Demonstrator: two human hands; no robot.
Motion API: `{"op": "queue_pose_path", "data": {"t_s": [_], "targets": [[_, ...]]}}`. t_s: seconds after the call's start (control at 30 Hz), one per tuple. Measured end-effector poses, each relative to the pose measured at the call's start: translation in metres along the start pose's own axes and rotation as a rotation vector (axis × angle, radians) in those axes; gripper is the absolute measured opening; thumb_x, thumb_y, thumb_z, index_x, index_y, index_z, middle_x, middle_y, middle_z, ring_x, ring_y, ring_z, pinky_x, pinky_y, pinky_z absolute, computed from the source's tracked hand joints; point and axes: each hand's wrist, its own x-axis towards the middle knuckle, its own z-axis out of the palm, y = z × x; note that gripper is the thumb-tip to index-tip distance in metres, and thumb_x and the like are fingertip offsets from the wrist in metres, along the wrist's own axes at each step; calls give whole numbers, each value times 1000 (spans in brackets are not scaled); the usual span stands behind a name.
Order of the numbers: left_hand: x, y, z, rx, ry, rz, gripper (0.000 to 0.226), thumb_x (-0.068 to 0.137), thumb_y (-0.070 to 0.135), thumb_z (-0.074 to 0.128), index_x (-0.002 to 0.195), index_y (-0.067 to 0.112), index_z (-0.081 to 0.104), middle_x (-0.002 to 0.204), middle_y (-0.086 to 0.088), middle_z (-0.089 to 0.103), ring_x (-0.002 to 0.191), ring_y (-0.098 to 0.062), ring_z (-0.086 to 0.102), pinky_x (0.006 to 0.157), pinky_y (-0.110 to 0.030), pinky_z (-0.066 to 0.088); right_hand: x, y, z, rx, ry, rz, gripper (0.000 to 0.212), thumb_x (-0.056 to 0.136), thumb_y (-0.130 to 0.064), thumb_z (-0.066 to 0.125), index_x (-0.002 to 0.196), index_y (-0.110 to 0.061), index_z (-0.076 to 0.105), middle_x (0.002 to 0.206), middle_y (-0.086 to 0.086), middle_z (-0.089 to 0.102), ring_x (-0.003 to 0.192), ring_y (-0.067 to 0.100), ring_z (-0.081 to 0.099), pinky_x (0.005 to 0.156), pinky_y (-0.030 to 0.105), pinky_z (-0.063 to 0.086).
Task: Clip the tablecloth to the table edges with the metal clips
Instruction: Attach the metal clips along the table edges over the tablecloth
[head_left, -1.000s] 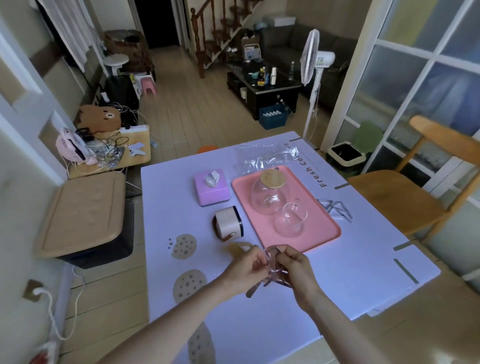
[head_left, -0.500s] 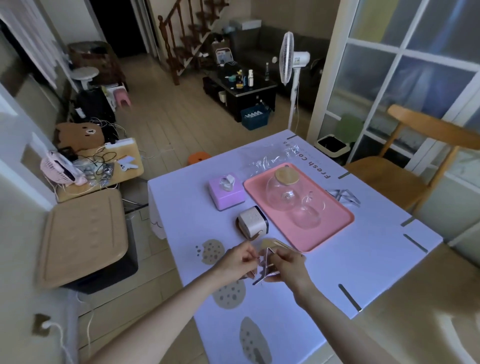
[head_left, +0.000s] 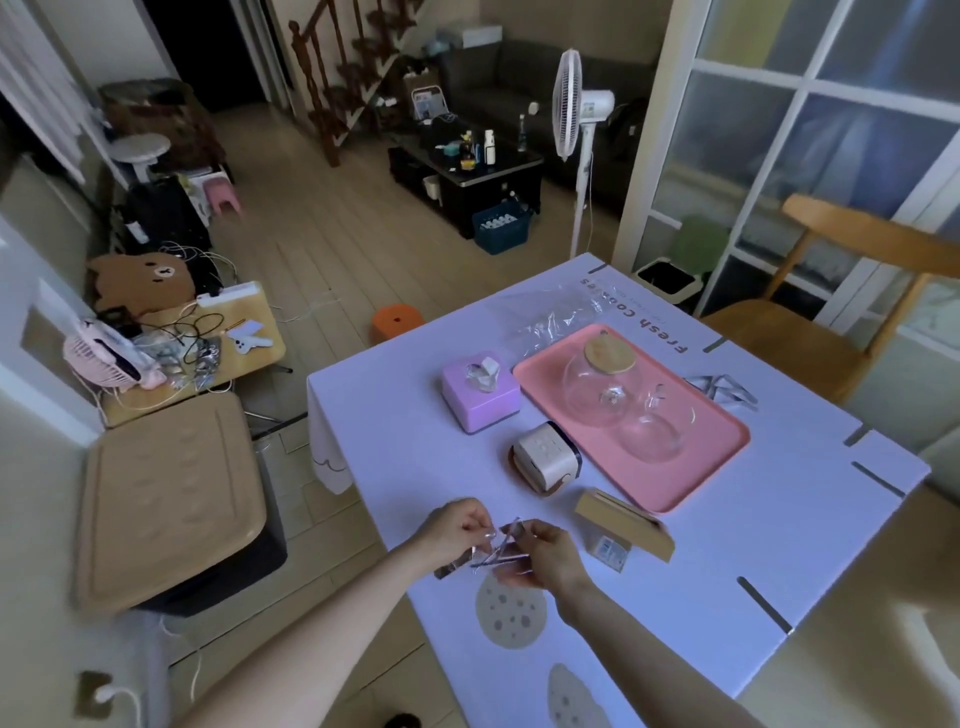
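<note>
Metal clips (head_left: 496, 551), pinched together between the left hand (head_left: 457, 530) and right hand (head_left: 545, 553), look light, stiff and springy; best gripped by their arms.

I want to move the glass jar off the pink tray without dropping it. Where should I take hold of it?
Judging by its shape, grip the glass jar low around its round belly with both hands, coming from the near side. The bamboo lid merely sits on top and may lift off, and the glass bowl crowds its right on the pink tray.
</note>
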Motion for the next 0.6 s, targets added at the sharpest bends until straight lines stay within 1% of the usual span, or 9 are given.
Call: {"op": "queue_pose_path", "data": {"t_s": [0.07, 0.17, 0.23, 0.3, 0.33, 0.4, 0.43, 0.5, 0.6], "targets": [[17, -14, -14, 21, 15, 0, 19, 87, 7, 60, 76, 21, 53, 74, 4, 62, 46, 7, 50, 42, -8, 32, 15, 1, 14, 50, 42, 16, 22, 97, -16, 49, 95, -1, 65, 79, 16, 66, 64, 31, 65, 58, 33, 57], [48, -32, -38, 62, -12, -9, 15, 83, 11, 65, 78, 21, 56, 79, -1, 64, 66, -9, 56, 51, -9, 37, 39, 2, 35, 143, 143, 53, 21, 96, -14, 50, 94, 2, 64, 75, 16, 64, 64, 30, 62, 55, 32, 56], [67, -42, -53, 82, -44, -13, 14, 81, 9, 65, 80, 20, 56, 80, -2, 63, 65, -12, 56, 53, -14, 40, 52, 5, 49, 206, 205, 74, 18, 95, -13, 52, 91, 1, 63, 72, 15, 64, 61, 28, 61, 54, 30, 55], [83, -50, -64, 92, -65, -29, 14, 80, 4, 61, 88, 15, 57, 84, -4, 62, 61, -13, 55, 53, -19, 43, 59, 9, 61, 271, 235, 107, 14, 93, -10, 54, 89, -1, 62, 74, 16, 66, 60, 28, 62, 53, 28, 54], [89, -52, -68, 87, -67, -37, 16, 79, 4, 62, 90, 15, 57, 87, -5, 63, 62, -16, 57, 55, -21, 46, 61, 12, 66, 310, 252, 119, 12, 92, -8, 54, 88, 0, 63, 75, 17, 67, 61, 28, 63, 53, 28, 55], [101, -58, -75, 84, -52, -53, 20, 70, 10, 70, 83, 19, 57, 88, -3, 65, 75, -22, 64, 65, -26, 48, 60, 20, 74, 405, 309, 128, 11, 89, 0, 55, 84, 4, 63, 77, 20, 65, 63, 30, 62, 55, 29, 56], [107, -60, -78, 87, -48, -60, 22, 66, 12, 73, 77, 22, 56, 86, -2, 65, 80, -22, 64, 68, -25, 48, 59, 24, 77, 455, 344, 122, 9, 87, 4, 56, 81, 6, 63, 78, 21, 62, 65, 30, 59, 55, 29, 56], [117, -63, -81, 88, -49, -66, 24, 68, 8, 74, 70, 24, 56, 83, -3, 65, 79, -20, 62, 66, -23, 46, 56, 31, 80, 532, 401, 104, 5, 83, 8, 58, 78, 9, 59, 79, 21, 53, 70, 29, 53, 53, 28, 55], [131, -66, -80, 77, -49, -73, 23, 75, 1, 66, 68, 21, 58, 85, -11, 69, 81, -26, 66, 69, -29, 49, 51, 38, 80, 544, 411, 89, 3, 82, 8, 59, 83, 6, 60, 78, 19, 52, 72, 29, 54, 56, 26, 56]]}}
